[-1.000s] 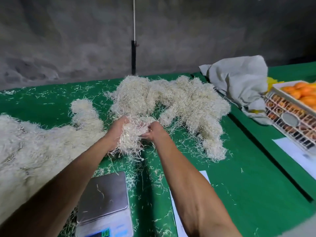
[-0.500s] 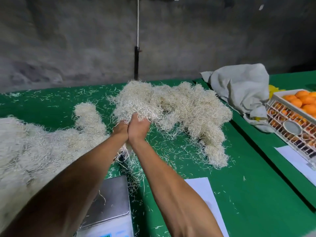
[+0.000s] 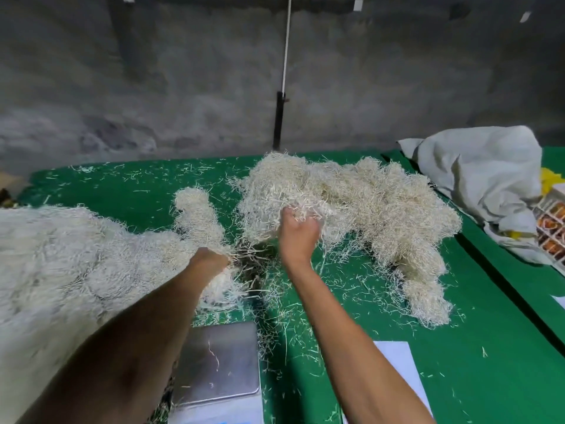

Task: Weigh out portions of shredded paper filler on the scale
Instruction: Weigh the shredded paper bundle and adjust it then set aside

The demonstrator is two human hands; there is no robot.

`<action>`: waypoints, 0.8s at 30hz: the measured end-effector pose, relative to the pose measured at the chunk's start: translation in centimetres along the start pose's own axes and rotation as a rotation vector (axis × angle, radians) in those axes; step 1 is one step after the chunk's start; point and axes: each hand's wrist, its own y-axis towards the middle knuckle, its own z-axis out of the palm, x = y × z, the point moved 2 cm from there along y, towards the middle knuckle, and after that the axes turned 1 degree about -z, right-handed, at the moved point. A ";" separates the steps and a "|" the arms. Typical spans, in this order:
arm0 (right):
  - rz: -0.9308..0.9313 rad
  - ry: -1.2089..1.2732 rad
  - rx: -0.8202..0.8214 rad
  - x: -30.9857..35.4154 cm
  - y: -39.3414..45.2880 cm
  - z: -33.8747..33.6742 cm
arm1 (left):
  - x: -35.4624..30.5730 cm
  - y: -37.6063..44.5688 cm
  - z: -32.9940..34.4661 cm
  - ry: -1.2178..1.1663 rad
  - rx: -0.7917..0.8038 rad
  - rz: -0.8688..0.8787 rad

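1. A crumpled grey cloth (image 3: 480,175) is seen at the far right of the green table cover (image 3: 504,347).
2. A white paper sheet (image 3: 400,371) is laid flat near the front edge.
3. A wire basket (image 3: 552,231) is partly cut off at the right.
4. A black post (image 3: 278,120) is set against the concrete wall (image 3: 153,71).

Both forearms are bare from the near edge of the view out to the wrists, with no sleeves, gloves, watch or rings. The left hand (image 3: 211,261) and right hand (image 3: 298,237) are uncovered too.

Packing workshop: bare concrete wall (image 3: 153,87), filler-strewn green table (image 3: 489,347)
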 end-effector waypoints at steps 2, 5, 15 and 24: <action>0.007 -0.126 0.047 0.8 2.8 -1.6 | 1.7 3.1 -0.6 0.090 0.012 -0.026; 0.137 -0.383 0.322 -0.2 3.5 -1.7 | 1.0 3.7 -1.0 -0.031 0.009 -0.031; -0.111 -0.570 0.633 -1.0 1.4 1.4 | -2.8 2.2 -0.5 -0.532 0.239 0.028; -0.111 -0.186 0.363 -0.3 -1.6 5.3 | -4.5 -1.6 1.0 -1.204 0.350 -0.048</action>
